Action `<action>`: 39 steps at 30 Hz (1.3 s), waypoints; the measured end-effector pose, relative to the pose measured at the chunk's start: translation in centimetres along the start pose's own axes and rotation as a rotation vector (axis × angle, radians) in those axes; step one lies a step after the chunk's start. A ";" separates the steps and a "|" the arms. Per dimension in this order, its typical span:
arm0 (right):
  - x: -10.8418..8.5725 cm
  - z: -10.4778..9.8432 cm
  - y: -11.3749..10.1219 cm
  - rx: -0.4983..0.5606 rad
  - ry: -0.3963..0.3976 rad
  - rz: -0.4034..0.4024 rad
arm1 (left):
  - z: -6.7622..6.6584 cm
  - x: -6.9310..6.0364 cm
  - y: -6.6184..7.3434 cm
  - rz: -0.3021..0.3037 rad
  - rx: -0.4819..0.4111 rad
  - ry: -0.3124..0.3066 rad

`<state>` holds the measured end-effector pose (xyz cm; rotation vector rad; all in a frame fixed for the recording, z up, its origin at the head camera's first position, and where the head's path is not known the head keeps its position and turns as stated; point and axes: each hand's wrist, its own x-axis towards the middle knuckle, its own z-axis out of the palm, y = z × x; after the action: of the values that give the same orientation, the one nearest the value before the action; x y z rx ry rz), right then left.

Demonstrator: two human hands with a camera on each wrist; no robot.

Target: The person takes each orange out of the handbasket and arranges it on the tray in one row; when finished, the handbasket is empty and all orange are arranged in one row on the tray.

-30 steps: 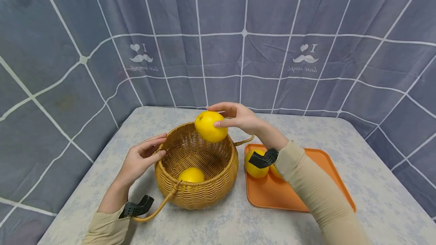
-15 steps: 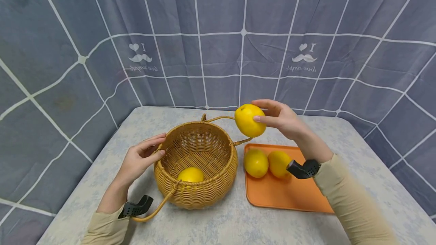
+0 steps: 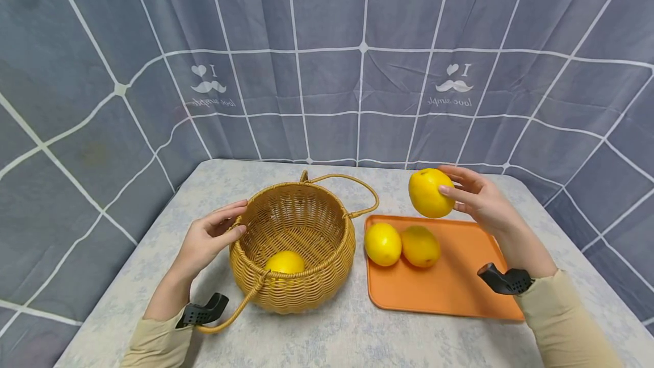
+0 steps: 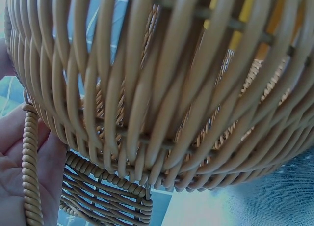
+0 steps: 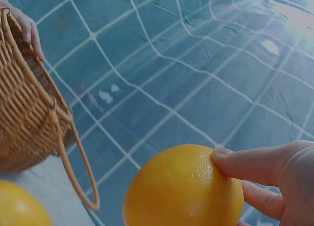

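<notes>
Two bare hands are well apart: the right hand (image 3: 477,195) grips a yellow citrus fruit (image 3: 430,193), thumb on the near side and fingers behind, while the left hand (image 3: 206,240) lies at the rim of a wicker basket (image 3: 301,297), fingertips and thumb lapping over the edge. Whether the left pinches the rim or only rests there, I cannot tell. The held fruit appears to be in the air by the far edge of an orange tray (image 3: 449,291).

A secure hold probably needs thumb and fingers opposed across the fruit's widest part, since glossy, rounded skin may slip from a light fingertip grasp. Gentle, even pressure at the rim should suit the bulging basket, which could rock if pushed. The right wrist would do best kept high over the tray, where a left fruit (image 3: 383,243) and a right fruit (image 3: 420,246) sit side by side and might roll.

The basket is tightly woven from honey-brown strands, round-bellied, with two looped handles, one at the back (image 3: 376,200) and one at the front (image 3: 232,318). Inside sits a single fruit (image 3: 285,262). The tray is smooth, flat and round-cornered, on a mottled pale tabletop (image 3: 327,345); beyond hangs creased, grid-printed blue-grey fabric (image 3: 332,84).
</notes>
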<state>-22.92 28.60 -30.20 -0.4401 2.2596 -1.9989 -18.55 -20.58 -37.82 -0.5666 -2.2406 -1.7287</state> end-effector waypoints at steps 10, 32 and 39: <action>-2.6 -3.0 3.1 0.002 0.068 0.037 | 0.0 -0.1 0.0 -0.005 0.005 0.002; -5.8 -4.8 8.6 -0.058 0.146 0.277 | 0.1 -0.1 0.0 -0.026 0.019 -0.004; -6.2 -4.3 9.5 -0.154 0.156 0.344 | 0.0 -0.1 0.1 -0.020 0.011 -0.003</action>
<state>-19.57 35.39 -39.68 0.0968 2.3900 -1.7490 -18.39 -20.55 -37.84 -0.5466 -2.2640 -1.7248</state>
